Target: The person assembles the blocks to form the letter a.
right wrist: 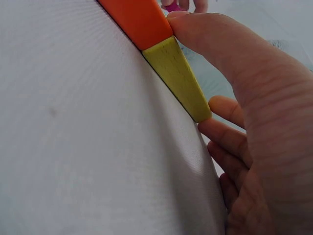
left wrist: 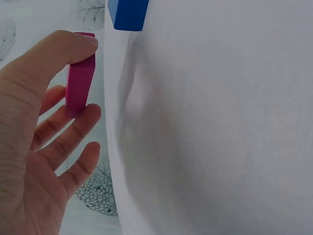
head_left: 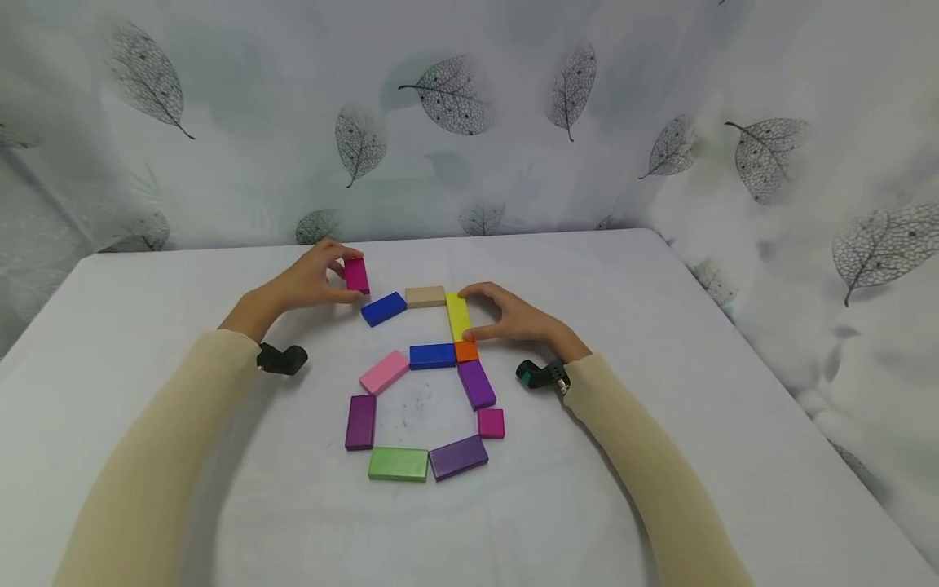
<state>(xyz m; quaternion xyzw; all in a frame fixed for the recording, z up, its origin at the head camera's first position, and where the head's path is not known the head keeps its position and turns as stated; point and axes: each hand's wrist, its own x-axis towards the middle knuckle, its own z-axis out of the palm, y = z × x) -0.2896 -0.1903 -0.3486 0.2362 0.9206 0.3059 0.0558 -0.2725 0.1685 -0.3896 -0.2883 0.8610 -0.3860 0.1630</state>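
My left hand [head_left: 311, 279] holds a magenta block [head_left: 357, 275] between thumb and fingertips at the far left of the block figure. In the left wrist view the magenta block [left wrist: 80, 85] is pinched end to end, apart from a blue block [left wrist: 131, 14]. My right hand [head_left: 519, 316] grips the yellow block [head_left: 456, 316], with its thumb at the near end and fingers at the far end. In the right wrist view the yellow block [right wrist: 178, 78] meets an orange block [right wrist: 142, 19], where the thumb tip touches. A tan block [head_left: 425, 297] lies by the yellow one.
On the white table [head_left: 279, 505], another blue block [head_left: 433, 356], a pink block [head_left: 385, 372], a purple block [head_left: 477, 385], a small magenta square [head_left: 491, 423], a green block [head_left: 398, 464] and other purple blocks form a loop. A leaf-patterned sheet [head_left: 257, 179] stands behind the table.
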